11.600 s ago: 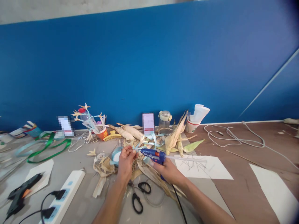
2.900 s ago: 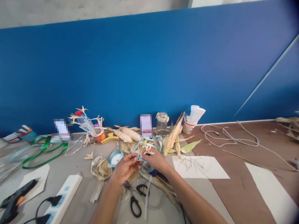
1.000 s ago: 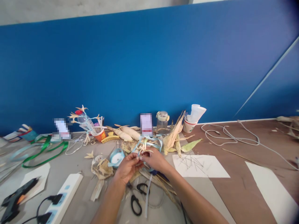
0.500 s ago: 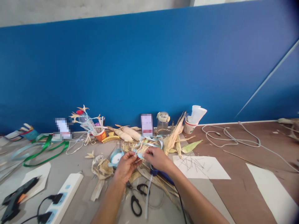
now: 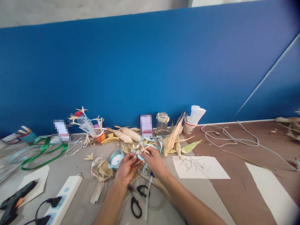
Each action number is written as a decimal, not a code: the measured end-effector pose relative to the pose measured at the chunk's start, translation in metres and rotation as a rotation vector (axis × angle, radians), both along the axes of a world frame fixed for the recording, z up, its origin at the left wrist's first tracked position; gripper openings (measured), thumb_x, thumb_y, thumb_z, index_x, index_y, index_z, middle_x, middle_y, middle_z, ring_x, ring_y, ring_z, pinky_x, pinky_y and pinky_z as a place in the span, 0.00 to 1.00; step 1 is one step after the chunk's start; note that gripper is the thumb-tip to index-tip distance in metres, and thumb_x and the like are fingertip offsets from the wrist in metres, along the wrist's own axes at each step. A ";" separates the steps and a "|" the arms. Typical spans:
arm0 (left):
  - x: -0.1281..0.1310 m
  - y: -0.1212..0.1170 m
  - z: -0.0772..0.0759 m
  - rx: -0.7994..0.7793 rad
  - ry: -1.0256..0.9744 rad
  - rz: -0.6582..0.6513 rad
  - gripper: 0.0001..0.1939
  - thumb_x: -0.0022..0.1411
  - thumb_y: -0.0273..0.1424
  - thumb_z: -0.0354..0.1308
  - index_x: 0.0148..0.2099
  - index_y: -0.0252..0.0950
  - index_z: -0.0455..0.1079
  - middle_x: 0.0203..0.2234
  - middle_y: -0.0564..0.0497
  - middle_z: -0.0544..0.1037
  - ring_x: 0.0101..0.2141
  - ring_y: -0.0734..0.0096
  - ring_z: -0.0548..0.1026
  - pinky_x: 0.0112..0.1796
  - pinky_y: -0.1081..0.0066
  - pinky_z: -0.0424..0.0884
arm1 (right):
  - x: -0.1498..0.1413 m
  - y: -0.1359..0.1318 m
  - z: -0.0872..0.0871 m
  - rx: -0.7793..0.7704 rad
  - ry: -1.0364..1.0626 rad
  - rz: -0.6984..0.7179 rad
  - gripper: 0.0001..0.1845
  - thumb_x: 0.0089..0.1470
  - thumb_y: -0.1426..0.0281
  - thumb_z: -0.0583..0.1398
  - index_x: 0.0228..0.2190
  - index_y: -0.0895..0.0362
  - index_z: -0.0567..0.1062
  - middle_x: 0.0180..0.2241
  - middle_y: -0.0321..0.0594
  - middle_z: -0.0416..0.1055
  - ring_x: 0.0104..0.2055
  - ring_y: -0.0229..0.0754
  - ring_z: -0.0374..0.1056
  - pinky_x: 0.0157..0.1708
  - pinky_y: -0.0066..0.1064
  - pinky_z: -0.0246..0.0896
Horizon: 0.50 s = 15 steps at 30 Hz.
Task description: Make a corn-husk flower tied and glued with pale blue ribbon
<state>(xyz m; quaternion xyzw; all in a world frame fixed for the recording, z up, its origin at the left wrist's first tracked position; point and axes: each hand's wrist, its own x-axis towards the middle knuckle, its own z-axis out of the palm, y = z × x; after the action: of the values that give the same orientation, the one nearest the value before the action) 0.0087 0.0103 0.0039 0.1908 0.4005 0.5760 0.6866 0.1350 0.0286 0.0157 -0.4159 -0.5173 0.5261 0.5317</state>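
Between the two hands — and held at both ends — lies a short span of pale blue ribbon point(image 5: 140, 157), raised over the middle of the grey bench point(image 5: 85, 212). It sits to the right of the left hand point(image 5: 126, 170) and to the left of the right hand point(image 5: 154, 162), right at the fingertips, so neither hand is nearer. The held span runs roughly left to right. The left thumb and forefinger appear to pinch its left end, the other fingers curling loosely beneath; the right thumb and forefinger seem pressed together on its right end. The fingers cover much of it, so exactly where ribbon ends and fingertip begins is hard to tell.

The ribbon is narrow, flat and slightly glossy, folded or doubled where it is gripped. A pale, straw-coloured husk piece point(image 5: 147, 148) with thin pointed petals shows at the far side of the right fingers; whether it is fixed to the ribbon I cannot say. Looser blue loops point(image 5: 157, 143) curl beyond the hands on the far side. A ribbon spool point(image 5: 116, 160) lies just left of the left hand, and black-handled scissors point(image 5: 136, 207) rest on the near side.
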 end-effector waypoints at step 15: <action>0.000 0.004 -0.004 -0.028 -0.102 0.139 0.08 0.47 0.17 0.62 0.25 0.32 0.67 0.17 0.55 0.73 0.21 0.77 0.73 0.29 0.73 0.75 | -0.008 -0.003 -0.009 -0.001 0.021 -0.024 0.08 0.45 0.64 0.58 0.26 0.56 0.71 0.26 0.36 0.69 0.31 0.39 0.65 0.35 0.29 0.60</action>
<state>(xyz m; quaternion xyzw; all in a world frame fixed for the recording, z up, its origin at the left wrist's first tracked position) 0.0091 0.0142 0.0001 0.1231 0.3851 0.6256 0.6671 0.1269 0.0252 0.0071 -0.4167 -0.5065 0.5244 0.5430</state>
